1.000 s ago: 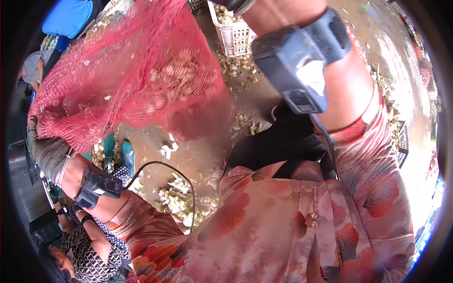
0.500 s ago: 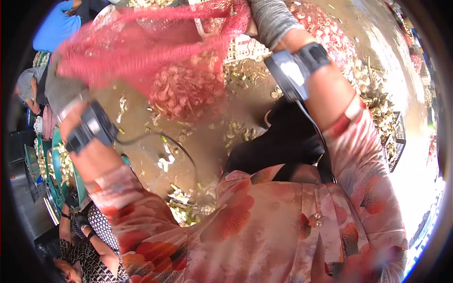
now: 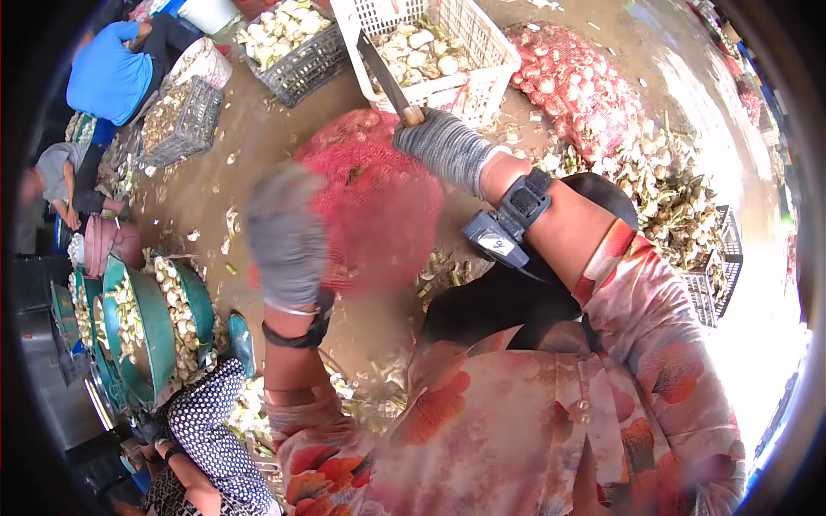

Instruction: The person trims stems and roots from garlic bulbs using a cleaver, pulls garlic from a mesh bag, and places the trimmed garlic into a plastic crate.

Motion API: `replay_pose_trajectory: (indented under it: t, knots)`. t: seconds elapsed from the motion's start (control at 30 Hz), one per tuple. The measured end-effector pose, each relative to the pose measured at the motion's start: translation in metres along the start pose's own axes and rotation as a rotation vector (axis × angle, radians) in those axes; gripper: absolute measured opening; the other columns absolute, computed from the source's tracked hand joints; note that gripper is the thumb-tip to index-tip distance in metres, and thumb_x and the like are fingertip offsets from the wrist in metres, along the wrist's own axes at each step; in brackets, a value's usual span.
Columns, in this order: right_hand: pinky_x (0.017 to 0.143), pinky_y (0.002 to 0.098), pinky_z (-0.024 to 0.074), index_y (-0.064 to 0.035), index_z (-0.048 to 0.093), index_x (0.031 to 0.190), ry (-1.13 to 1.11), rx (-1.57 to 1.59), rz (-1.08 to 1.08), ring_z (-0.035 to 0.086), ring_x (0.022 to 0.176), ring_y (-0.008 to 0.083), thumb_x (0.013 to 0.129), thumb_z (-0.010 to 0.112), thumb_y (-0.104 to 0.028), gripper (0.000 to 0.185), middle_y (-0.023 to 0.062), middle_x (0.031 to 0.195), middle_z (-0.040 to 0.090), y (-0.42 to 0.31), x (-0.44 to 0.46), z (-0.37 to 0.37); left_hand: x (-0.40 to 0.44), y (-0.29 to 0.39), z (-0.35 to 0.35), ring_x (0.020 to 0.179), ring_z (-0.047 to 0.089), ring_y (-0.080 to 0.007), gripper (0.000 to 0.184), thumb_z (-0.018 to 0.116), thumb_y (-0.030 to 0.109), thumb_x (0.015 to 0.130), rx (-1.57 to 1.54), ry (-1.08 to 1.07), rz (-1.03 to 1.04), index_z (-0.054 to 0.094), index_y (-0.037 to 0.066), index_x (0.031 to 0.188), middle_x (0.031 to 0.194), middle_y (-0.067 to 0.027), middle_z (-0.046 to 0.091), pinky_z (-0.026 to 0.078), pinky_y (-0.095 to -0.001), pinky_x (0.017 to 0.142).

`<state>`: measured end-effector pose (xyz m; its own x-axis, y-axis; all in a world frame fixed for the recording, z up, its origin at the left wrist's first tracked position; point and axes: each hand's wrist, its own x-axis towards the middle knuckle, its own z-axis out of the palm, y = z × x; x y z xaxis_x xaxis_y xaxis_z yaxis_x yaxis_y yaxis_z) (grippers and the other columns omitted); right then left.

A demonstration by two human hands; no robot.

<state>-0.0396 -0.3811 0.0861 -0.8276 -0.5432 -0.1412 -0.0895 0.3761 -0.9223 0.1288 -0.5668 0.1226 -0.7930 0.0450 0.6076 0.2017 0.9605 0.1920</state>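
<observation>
A red mesh sack (image 3: 379, 206) with garlic showing through it stands on the wet floor in front of me. My right hand (image 3: 443, 150), in a grey knitted glove, is closed round the wooden handle of a knife (image 3: 385, 73), its blade pointing up and left over the white crate. At the sack's left side is my left hand (image 3: 288, 236), also gloved and blurred by motion; its fingers cannot be made out. A white plastic crate (image 3: 495, 73) behind the sack holds garlic bulbs.
A black crate (image 3: 314, 64) of garlic stands behind left, another crate (image 3: 202, 112) farther left. A full red net sack (image 3: 576, 82) lies behind right, beside heaped trimmings (image 3: 662, 185). Green basins (image 3: 155, 335) and a co-worker (image 3: 211, 430) are at left; two other people sit beyond.
The mesh sack has come down from a raised, spread position to the floor. My left hand has moved right and down, my right hand lower. The knife now shows clearly.
</observation>
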Motion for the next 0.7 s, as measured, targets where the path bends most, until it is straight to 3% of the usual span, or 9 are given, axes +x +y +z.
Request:
replay_pose_trajectory:
  t: [0.1, 0.13, 0.17, 0.3, 0.33, 0.4, 0.47, 0.6, 0.7]
  knots:
    - [0.070, 0.0293, 0.0458, -0.0042, 0.055, 0.096, 0.063, -0.043, 0.155, 0.048, 0.071, 0.0115, 0.091, 0.057, -0.021, 0.017, 0.0038, 0.076, 0.054, -0.024, -0.007, -0.013, 0.000, -0.024, 0.072, 0.095, 0.061, -0.0366, 0.034, 0.047, 0.004, 0.084, -0.538, -0.635, -0.182, 0.061, 0.007, 0.115, 0.103, -0.0190, 0.064, 0.048, -0.0454, 0.085]
    - [0.071, 0.0299, 0.0455, -0.0041, 0.053, 0.095, 0.096, -0.170, -0.064, 0.049, 0.072, 0.0124, 0.090, 0.058, -0.020, 0.018, 0.0037, 0.076, 0.053, 0.001, 0.004, -0.017, -0.010, -0.054, 0.110, 0.095, 0.061, -0.0366, 0.034, 0.047, 0.004, 0.084, -0.540, -0.636, -0.168, 0.061, 0.007, 0.115, 0.103, -0.0190, 0.064, 0.048, -0.0454, 0.085]
    - [0.072, 0.0305, 0.0452, -0.0040, 0.051, 0.094, 0.156, -0.309, -0.278, 0.050, 0.073, 0.0133, 0.090, 0.058, -0.020, 0.018, 0.0037, 0.076, 0.052, 0.026, 0.014, -0.021, -0.020, -0.093, 0.146, 0.090, 0.063, -0.0343, 0.033, 0.047, 0.006, 0.086, -0.364, -0.635, -0.233, 0.060, 0.007, 0.117, 0.102, -0.0195, 0.064, 0.049, -0.0418, 0.082]
    - [0.074, 0.0348, 0.0455, -0.0040, 0.049, 0.086, 0.239, -0.557, -0.059, 0.054, 0.074, 0.0192, 0.086, 0.061, -0.020, 0.020, 0.0076, 0.077, 0.054, 0.063, 0.039, -0.038, 0.032, -0.148, 0.139, 0.090, 0.065, -0.0289, 0.033, 0.049, 0.019, 0.091, 0.415, -0.987, -0.217, 0.058, 0.006, 0.120, 0.106, -0.0182, 0.066, 0.050, -0.0343, 0.081]
    - [0.072, 0.0347, 0.0458, -0.0044, 0.056, 0.092, 0.167, -0.837, -0.140, 0.058, 0.077, 0.0233, 0.091, 0.053, -0.018, 0.014, 0.0080, 0.079, 0.058, 0.053, 0.027, -0.040, 0.037, -0.169, 0.142, 0.104, 0.060, -0.0290, 0.041, 0.049, 0.028, 0.092, -0.006, -0.973, -0.165, 0.052, 0.006, 0.128, 0.111, -0.0192, 0.064, 0.045, -0.0366, 0.092]
    - [0.071, 0.0357, 0.0483, -0.0022, 0.062, 0.097, 0.263, -0.339, 0.111, 0.064, 0.082, 0.0301, 0.095, 0.049, -0.019, 0.022, 0.0098, 0.082, 0.065, 0.010, -0.002, -0.057, 0.062, -0.152, 0.141, 0.118, 0.055, -0.0291, 0.051, 0.048, 0.036, 0.094, -0.425, -0.967, -0.079, 0.046, 0.006, 0.135, 0.117, -0.0201, 0.061, 0.040, -0.0390, 0.102]
    - [0.072, 0.0378, 0.0504, -0.0002, 0.059, 0.100, 0.269, -0.487, 0.036, 0.064, 0.078, 0.0258, 0.086, 0.061, -0.031, 0.034, 0.0133, 0.081, 0.066, -0.024, -0.025, -0.099, 0.102, -0.083, 0.107, 0.125, 0.049, -0.0265, 0.066, 0.048, 0.052, 0.090, -0.907, -1.233, -1.084, 0.043, 0.007, 0.138, 0.131, -0.0188, 0.053, 0.035, -0.0387, 0.107]
    - [0.048, 0.0257, 0.0451, -0.0057, 0.062, 0.095, 0.245, -0.206, -0.076, 0.060, 0.059, 0.0104, 0.090, 0.060, -0.035, 0.030, 0.0047, 0.079, 0.067, -0.062, -0.086, -0.178, 0.112, -0.107, 0.150, 0.114, 0.050, -0.0221, 0.059, 0.052, 0.051, 0.088, -1.034, -0.905, -1.743, 0.050, 0.009, 0.130, 0.128, -0.0114, 0.051, 0.041, -0.0341, 0.093]
    - [0.041, 0.0194, 0.0392, -0.0083, 0.061, 0.088, 0.320, 0.223, -0.118, 0.049, 0.046, 0.0050, 0.092, 0.059, -0.037, 0.030, 0.0007, 0.071, 0.063, -0.055, -0.163, -0.221, 0.116, -0.108, 0.150, 0.076, 0.059, -0.0201, 0.037, 0.057, 0.038, 0.088, -0.169, -1.521, -0.470, 0.062, 0.009, 0.110, 0.095, -0.0101, 0.063, 0.048, -0.0338, 0.064]
